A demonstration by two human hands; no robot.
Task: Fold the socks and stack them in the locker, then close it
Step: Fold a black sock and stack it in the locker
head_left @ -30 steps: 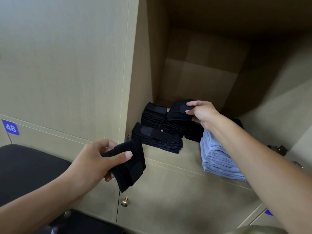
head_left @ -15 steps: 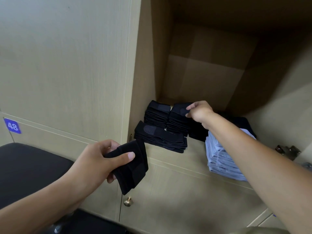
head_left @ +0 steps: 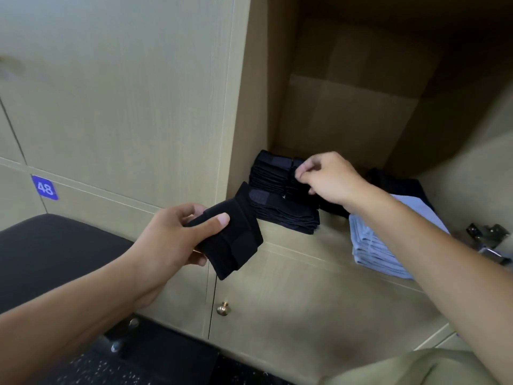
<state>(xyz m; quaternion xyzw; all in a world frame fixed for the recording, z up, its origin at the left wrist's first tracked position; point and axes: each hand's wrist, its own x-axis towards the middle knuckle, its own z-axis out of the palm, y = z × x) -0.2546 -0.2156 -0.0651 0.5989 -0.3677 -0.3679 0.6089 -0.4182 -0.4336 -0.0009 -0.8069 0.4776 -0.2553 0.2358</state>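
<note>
Nearest, the left hand [head_left: 172, 240] grips a folded black sock [head_left: 233, 240] — thumb on top, fingers curled beneath — just outside the open locker [head_left: 347, 112], in front of its lower left corner. The sock is a flat dark bundle with a cuff band wrapped across it. Farther in, on the locker floor, lie black stacks [head_left: 280, 190] at left and a pale blue stack [head_left: 372, 245] at right. The right hand [head_left: 330, 179] reaches in, its fingers curled, pinching the top of a rear black stack.
</note>
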